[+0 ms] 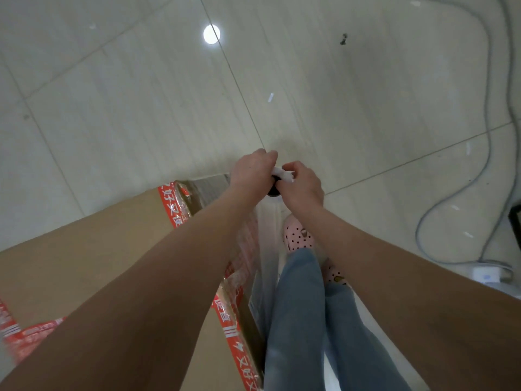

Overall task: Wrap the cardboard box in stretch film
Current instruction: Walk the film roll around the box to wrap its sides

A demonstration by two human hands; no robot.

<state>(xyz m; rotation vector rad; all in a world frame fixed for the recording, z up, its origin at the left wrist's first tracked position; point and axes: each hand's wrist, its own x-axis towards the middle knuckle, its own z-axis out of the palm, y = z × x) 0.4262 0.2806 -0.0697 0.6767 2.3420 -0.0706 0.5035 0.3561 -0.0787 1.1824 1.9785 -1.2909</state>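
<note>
A large brown cardboard box with red printed tape along its edges fills the lower left. Clear stretch film runs down the box's right side. Above its far right corner, both hands meet on the upright film roll, whose dark core end shows just below them. My left hand is closed over the top of the roll. My right hand pinches a bunched white piece of film against it.
Pale floor tiles surround the box. My legs in blue jeans and pink perforated shoes stand right beside the box. A grey cable loops along the right to a white plug block. A dark object edge shows far right.
</note>
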